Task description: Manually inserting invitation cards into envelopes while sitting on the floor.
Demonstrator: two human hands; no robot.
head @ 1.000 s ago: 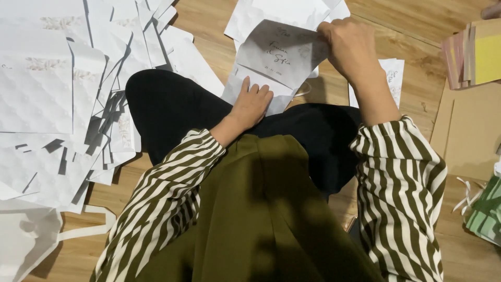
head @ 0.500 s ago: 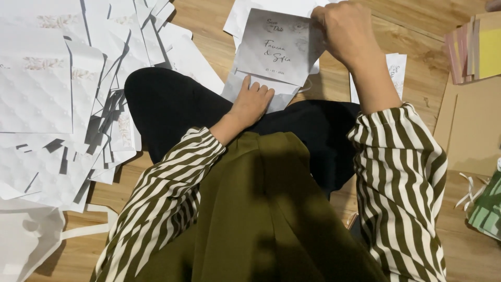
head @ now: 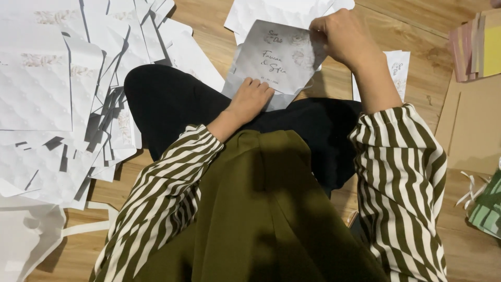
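Right hand [head: 342,39] pinches the top corner of the pale grey printed paper card [head: 276,57], held tilted above the black-trousered lap, left hand [head: 250,99] flat on the white sheet beneath: mid-sorting by my read, wanting a steady grip.

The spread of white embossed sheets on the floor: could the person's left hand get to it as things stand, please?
Probably yes. The left hand rests on paper at the knee, gripping nothing visible, and the white embossed sheets lie on that same side. Only the black-clad leg lies between, low enough to reach over.
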